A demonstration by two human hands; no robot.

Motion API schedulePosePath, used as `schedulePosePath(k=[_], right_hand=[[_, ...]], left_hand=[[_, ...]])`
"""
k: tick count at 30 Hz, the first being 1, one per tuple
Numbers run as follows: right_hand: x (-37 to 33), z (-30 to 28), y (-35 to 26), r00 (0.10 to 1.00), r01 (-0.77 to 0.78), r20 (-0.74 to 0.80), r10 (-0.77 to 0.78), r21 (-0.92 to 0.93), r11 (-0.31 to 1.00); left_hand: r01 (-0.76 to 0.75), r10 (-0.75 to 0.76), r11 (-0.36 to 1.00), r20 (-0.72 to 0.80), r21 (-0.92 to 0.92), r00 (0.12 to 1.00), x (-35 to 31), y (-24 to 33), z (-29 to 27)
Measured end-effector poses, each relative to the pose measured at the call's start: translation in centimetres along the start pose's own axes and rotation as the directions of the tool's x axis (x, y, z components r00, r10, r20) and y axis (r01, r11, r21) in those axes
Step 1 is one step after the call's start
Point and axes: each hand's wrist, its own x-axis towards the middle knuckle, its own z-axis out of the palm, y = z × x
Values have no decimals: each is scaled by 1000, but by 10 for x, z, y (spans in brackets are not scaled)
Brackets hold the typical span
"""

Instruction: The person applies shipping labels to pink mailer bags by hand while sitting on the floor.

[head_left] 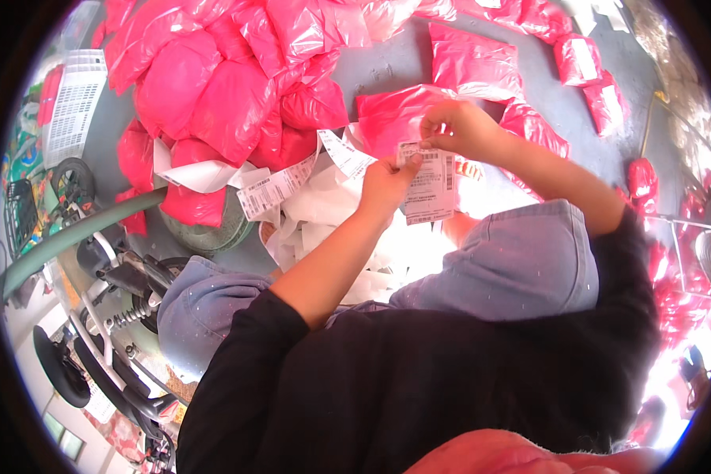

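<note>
Your left grip [389, 186] pinches the label [430, 189] below your right grip [468, 133], which nips its top, probably for tautness.

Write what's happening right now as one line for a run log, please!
Left hand: pinches printed label | Right hand: at label's top edge | Nearby: pink bags, loose paper labels
</note>
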Motion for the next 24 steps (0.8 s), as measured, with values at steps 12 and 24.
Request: schedulePosePath(k=[12, 24], right_hand=[[68, 31, 162, 943, -311, -229, 242, -339, 888], [67, 72, 150, 961, -220, -277, 24, -705, 674]], left_hand=[[741, -648, 641, 374, -200, 663, 58, -116, -37], [685, -945, 251, 22, 684, 325, -23, -160, -76]])
